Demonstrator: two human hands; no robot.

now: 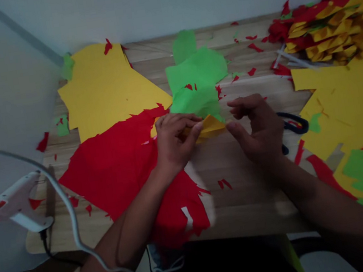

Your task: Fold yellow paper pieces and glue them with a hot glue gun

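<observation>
Yellow folded paper (212, 126) is held over the tabletop (247, 203). Left hand (171, 143): thumb and fingers pinched on its left end. Right hand (260, 129): thumb and fingers apart at its right tip; contact unclear. Likely light, thin, easily creased; grip edges gently.

No label, brand or number is showing legibly on the table (247, 203). Nothing around it is bearing readable signs.

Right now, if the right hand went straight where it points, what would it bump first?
Probably the folded yellow paper in the left hand; the right hand's thumb looks close to it or touching, though depth is unclear.
</observation>
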